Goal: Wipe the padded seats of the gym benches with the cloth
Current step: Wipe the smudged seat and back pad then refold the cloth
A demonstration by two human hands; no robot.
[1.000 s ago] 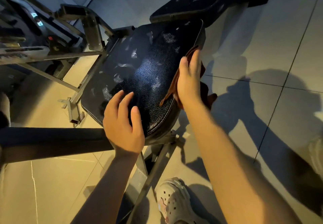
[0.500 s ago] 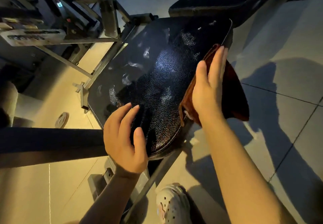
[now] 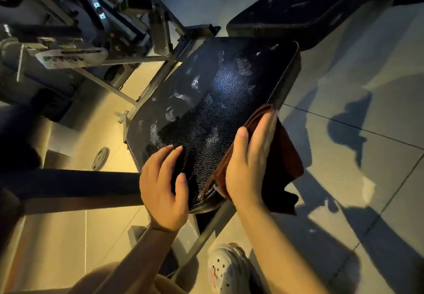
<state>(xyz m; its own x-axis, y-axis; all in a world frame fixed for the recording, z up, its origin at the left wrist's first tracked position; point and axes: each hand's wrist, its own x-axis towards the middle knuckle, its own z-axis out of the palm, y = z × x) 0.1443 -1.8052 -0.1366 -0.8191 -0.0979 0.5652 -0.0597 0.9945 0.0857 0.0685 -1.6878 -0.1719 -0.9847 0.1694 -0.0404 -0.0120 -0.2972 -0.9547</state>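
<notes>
I see my right hand [image 3: 249, 158] laid flat with straight fingers on the brown cloth [image 3: 282, 156], pressing it against the right edge of the black padded seat [image 3: 213, 101]; part of the cloth hangs off past that edge over the tiled floor [image 3: 367, 87]. My left hand [image 3: 164, 186] rests on the seat's near corner, fingers relaxed and spread, holding nothing. The seat's leather shows pale scuffed patches and a sheen near its middle. Beyond it sits the bench's dark backrest pad [image 3: 321, 4]. A grey metal frame [image 3: 160, 32] stands to the left of the seat, and a small weight plate [image 3: 100, 158] lies on the floor. A white clog [image 3: 226, 268] shows below my arms.
</notes>
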